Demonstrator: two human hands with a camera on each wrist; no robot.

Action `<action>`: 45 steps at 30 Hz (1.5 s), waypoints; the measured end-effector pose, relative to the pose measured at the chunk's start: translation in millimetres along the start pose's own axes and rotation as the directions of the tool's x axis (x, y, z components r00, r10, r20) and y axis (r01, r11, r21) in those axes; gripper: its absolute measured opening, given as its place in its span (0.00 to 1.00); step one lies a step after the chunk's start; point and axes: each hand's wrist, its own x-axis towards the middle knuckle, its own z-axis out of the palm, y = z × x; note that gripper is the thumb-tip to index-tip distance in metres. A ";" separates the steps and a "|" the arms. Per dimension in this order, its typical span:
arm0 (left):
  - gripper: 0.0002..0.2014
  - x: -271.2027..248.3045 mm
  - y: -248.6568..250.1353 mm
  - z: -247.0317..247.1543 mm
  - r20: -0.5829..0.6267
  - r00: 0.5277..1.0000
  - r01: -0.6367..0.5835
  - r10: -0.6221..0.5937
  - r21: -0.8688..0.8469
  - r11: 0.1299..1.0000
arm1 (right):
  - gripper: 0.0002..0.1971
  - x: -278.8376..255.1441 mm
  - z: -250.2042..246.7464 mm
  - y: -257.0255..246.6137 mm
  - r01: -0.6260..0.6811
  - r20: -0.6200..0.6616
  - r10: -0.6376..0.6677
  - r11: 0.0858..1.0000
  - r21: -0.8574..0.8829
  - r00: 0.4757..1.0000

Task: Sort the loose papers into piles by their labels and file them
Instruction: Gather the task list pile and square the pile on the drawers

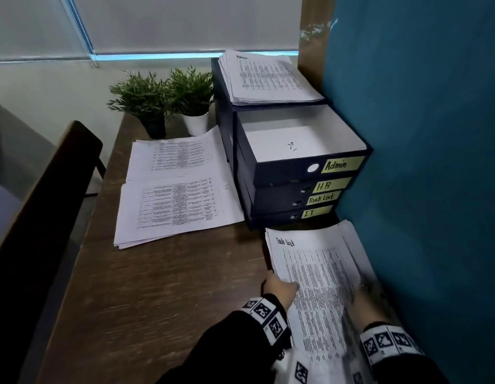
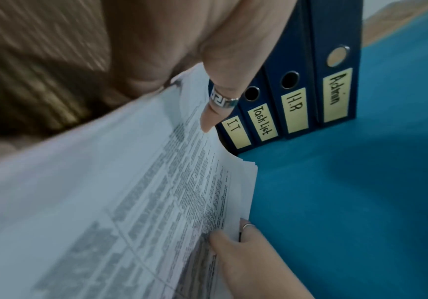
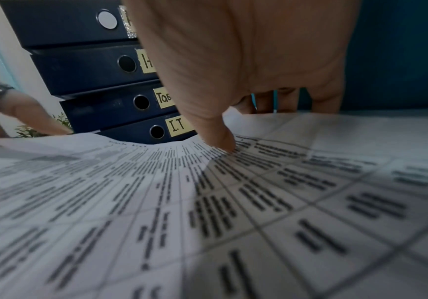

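Both hands' grip on papers (image 1: 318, 275)

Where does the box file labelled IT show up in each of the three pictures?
Head: IT file, bottom of the stack, right of centre.
Left wrist: IT file, turned sideways, upper middle, beside the thumb.
Right wrist: IT file, lowest of the stack, upper centre-left.
Shared landmark: the Task List papers in front.

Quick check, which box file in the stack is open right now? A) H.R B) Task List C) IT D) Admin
D: the Admin box file on top of the stack stands open with its white inside showing, while the H.R, Task List and IT files below it are closed.
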 end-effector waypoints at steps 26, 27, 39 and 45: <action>0.18 -0.3 -64.2 -146.0 0.051 0.999 -0.003 0.017 -0.260 0.966 | 0.46 -16.5 28.6 -56.3 0.239 0.185 -0.315 0.908 0.345 0.931; 0.17 -3.7 -68.6 -162.2 0.065 0.997 -0.021 0.044 -0.314 0.949 | 0.46 -21.8 34.7 -66.4 0.226 0.207 -0.337 0.877 0.425 0.919; 0.20 -95.0 -0.3 -292.9 -0.193 0.846 -0.523 0.498 -0.490 0.698 | 0.24 -127.4 5.3 -200.2 0.195 0.087 -0.778 0.262 0.945 0.622; 0.18 -117.0 14.0 -309.9 -0.309 0.674 -0.734 0.671 -0.177 0.656 | 0.23 -150.1 -4.6 -215.0 0.341 -0.048 -0.810 0.191 0.920 0.584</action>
